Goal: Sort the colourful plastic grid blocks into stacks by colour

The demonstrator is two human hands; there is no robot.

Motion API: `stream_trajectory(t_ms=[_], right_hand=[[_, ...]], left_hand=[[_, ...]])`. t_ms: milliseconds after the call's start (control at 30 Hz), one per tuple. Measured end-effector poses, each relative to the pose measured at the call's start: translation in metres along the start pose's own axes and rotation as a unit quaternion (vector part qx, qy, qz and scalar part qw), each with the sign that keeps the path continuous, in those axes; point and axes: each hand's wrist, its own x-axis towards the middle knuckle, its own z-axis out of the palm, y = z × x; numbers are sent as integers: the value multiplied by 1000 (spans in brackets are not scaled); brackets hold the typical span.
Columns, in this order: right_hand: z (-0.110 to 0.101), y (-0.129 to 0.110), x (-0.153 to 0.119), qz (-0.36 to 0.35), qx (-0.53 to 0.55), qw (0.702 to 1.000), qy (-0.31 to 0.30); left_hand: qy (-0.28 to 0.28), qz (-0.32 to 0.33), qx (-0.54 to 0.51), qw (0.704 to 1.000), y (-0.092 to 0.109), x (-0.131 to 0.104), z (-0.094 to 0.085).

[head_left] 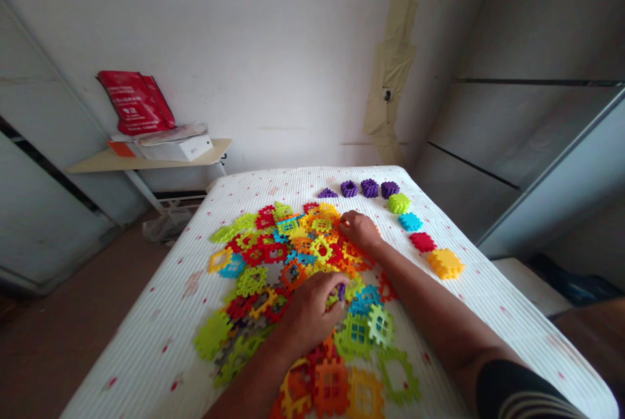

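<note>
A white cover (146,331) is overlain by a pile of pieces (274,253), with a row of stacks (399,203) set to its right. The left hand (315,307) is held over the pile's middle; at its far right, the right hand (360,230) is placed, grip undeterminable. A purple piece (342,291), pinched in the left hand, could be lost into the pile through a slackened pinch.

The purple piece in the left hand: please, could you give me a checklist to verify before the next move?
1. Left hand holds the purple piece: ok, between thumb and fingers.
2. Shape of this piece readable: cannot tell, the fingers hide most of it.
3. Right hand free: cannot tell, its fingertips are hidden at the pile.
4. Purple stacks apart from the pile: ok.
5. Pile separated by colour: not ok, colours lie mixed.
</note>
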Motion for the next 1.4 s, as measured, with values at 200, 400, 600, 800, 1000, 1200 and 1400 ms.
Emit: stream_trajectory(t_ms=[200,400,600,800,1000,1200,1400], right_hand=[[-7,-2,0,2,20,1000,3],[-24,-24,-7,-70,188,977,69],[-46,-73,-33,-206,311,926,64],[-44,-97,-45,-278,211,934,78],[-39,-105,-47,-289,144,941,98],[-42,-66,11,-212,92,968,100],[-38,-23,95,0,-56,998,19]], left_hand=[[203,-135,-276,930,-11,4,-17],[291,-183,-371,863,-22,8,-31],[327,-137,-412,840,-31,10,-32],[317,-134,-427,836,-27,9,-30],[317,-145,-419,839,-27,10,-29],[345,-139,-416,830,-28,11,-34],[368,-151,-422,815,-29,11,-39]])
